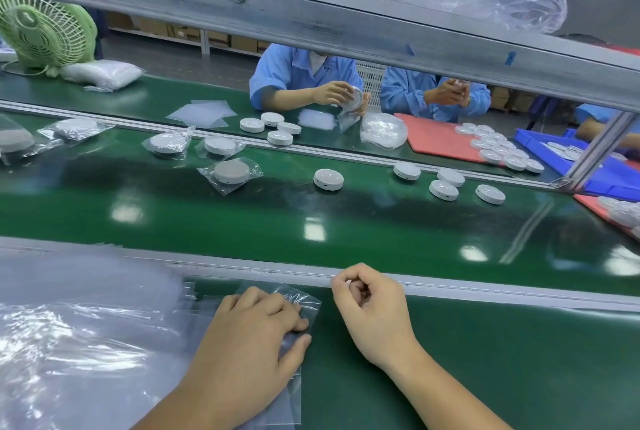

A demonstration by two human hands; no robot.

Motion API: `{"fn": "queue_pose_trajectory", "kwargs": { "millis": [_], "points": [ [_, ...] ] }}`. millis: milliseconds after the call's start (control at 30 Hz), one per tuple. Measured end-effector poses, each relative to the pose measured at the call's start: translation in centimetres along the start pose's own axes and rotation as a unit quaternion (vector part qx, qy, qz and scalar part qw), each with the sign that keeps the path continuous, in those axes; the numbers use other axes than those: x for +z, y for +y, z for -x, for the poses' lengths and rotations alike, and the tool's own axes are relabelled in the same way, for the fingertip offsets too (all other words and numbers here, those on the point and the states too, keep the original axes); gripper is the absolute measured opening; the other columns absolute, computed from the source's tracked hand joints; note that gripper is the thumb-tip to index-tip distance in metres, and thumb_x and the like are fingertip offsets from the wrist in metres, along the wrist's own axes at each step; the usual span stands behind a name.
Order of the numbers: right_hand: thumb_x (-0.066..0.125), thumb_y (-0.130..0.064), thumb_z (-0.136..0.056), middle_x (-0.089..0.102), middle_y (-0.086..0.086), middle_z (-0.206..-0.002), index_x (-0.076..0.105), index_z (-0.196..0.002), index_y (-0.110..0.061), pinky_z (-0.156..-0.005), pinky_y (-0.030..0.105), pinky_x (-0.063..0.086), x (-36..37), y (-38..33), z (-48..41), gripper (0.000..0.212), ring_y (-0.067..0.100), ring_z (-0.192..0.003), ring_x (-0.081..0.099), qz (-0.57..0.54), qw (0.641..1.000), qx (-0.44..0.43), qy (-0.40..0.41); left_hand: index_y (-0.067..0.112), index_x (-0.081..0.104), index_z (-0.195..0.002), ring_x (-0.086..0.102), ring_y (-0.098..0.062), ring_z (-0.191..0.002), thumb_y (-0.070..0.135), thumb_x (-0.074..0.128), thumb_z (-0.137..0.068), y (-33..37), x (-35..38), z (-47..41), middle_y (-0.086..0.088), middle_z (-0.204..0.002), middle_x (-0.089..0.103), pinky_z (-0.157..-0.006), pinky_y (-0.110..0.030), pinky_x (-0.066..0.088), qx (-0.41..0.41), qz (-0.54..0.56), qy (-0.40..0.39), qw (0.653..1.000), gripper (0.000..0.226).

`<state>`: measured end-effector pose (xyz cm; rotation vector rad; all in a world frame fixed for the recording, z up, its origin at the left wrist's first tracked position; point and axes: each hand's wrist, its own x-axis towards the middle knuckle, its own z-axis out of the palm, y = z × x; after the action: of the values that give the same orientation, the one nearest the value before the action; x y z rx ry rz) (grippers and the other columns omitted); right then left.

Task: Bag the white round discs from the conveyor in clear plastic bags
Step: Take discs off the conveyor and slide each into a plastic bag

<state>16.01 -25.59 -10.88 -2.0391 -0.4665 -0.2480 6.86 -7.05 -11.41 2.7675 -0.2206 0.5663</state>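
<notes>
My left hand [258, 325] presses flat on a clear plastic bag [289, 294] lying on the near green ledge, thumb and fingers pinching its right edge. My right hand [370, 305] hovers just to the right, fingers curled, with nothing visible in it. On the green conveyor belt [346, 221] lie bare white round discs: one in the middle [328, 179] and several further right [444, 190]. Several bagged discs [231, 171] lie on the belt's left part.
A stack of clear bags [79, 325] fills the near left. A metal rail [450, 286] separates my ledge from the belt. Across the belt sit two people in blue coats [298, 73], with discs, a red mat [436, 138] and a blue tray [609, 173]. A green fan [41, 31] stands far left.
</notes>
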Motion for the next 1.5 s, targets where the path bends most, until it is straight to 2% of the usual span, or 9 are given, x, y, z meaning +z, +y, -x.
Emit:
{"fn": "queue_pose_trajectory", "kwargs": {
  "millis": [167,533,1033,1500],
  "points": [
    [0.060,-0.054,-0.080,0.047,-0.009,-0.056,0.071,-0.084,-0.038,-0.055,0.020,0.038,-0.2,-0.1,0.0,0.020,0.007,-0.056,0.042,-0.068,0.997,0.023,-0.003,0.043,0.071,-0.088,0.057,-0.005,-0.089,0.059,0.048,-0.085,-0.1,0.2,-0.1,0.031,-0.092,0.062,-0.078,-0.029,0.048,-0.001,0.000,-0.003,1.000,0.028],
    [0.062,-0.051,-0.080,0.047,-0.010,-0.056,0.071,-0.080,-0.034,-0.054,0.018,0.036,-0.1,0.1,-0.1,0.019,0.006,-0.055,0.042,-0.078,0.996,0.037,-0.006,0.044,0.071,-0.090,0.056,-0.005,-0.090,0.059,0.048,-0.086,-0.1,0.1,-0.2,0.030,-0.093,0.061,-0.078,-0.028,0.046,-0.002,-0.005,-0.007,1.000,0.029],
    [0.057,-0.053,-0.081,0.042,-0.008,-0.051,0.067,-0.072,-0.034,-0.055,0.018,0.034,-0.2,0.5,-0.1,0.024,0.006,-0.051,0.037,-0.012,1.000,0.023,-0.015,0.044,0.071,-0.091,0.056,-0.005,-0.090,0.059,0.049,-0.086,-0.2,0.6,-0.3,0.030,-0.093,0.061,-0.080,-0.030,0.048,0.003,0.003,-0.001,1.000,0.027],
    [0.055,-0.056,-0.084,0.040,-0.009,-0.047,0.065,-0.076,-0.036,-0.054,0.020,0.034,-0.1,0.7,-0.3,0.024,0.008,-0.049,0.037,0.030,0.999,0.008,-0.034,0.044,0.069,-0.090,0.054,-0.003,-0.089,0.060,0.051,-0.085,-0.5,1.3,-0.5,0.031,-0.094,0.060,-0.077,-0.028,0.046,0.008,0.005,0.012,1.000,0.024]
  ]
}}
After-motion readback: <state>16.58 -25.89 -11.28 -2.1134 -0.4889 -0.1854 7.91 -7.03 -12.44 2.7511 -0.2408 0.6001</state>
